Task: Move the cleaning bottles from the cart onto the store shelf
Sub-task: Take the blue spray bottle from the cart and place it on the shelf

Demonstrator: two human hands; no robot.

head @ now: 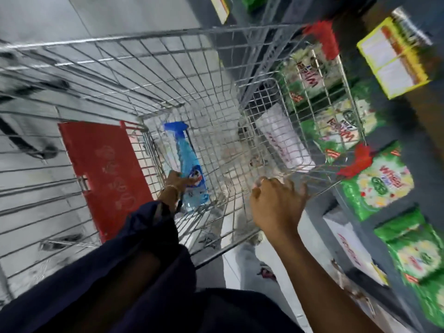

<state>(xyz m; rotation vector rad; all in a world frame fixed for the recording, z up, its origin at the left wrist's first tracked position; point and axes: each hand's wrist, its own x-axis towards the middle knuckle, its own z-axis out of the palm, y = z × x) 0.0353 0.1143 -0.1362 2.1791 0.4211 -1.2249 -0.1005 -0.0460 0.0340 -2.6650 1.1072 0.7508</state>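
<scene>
A clear blue spray bottle (189,164) with a blue trigger head lies on the wire floor of the shopping cart (153,68), near its left wall. My left hand (174,182), in a dark sleeve, reaches down into the cart and its fingers close on the bottle's lower body. My right hand (276,200) wraps over the cart's near right rim wire. The store shelf (348,212) runs along the right side of the cart.
A red plastic flap (105,174) hangs at the cart's left end. Green detergent packs (377,183) and a yellow box (394,58) fill the shelf on the right. A white packet (283,135) shows through the cart's right wall. Grey floor tiles lie beyond the cart.
</scene>
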